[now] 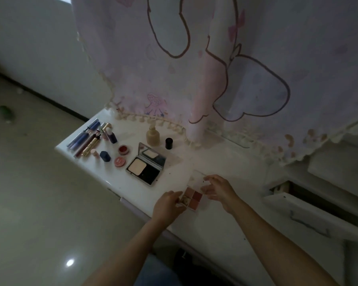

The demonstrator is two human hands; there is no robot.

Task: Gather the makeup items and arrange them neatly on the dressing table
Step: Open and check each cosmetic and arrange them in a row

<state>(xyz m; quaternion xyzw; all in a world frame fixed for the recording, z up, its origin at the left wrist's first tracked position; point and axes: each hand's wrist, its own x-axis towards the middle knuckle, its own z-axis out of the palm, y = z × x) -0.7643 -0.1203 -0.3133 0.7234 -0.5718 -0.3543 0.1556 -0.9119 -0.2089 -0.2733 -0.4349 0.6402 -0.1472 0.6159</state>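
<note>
A small clear palette with pink and red pans lies at the front edge of the white dressing table. My left hand grips its left side. My right hand holds its clear lid, which is tilted up. To the left an open powder compact with a mirror lies flat. Two round red pots, a dark blue bottle, a beige bottle, a black cap and several pencils and tubes stand or lie further left.
A pink and white curtain with a tasselled hem hangs over the table's back. An open drawer sticks out at the right. A shiny tiled floor lies to the left, below the table's edge.
</note>
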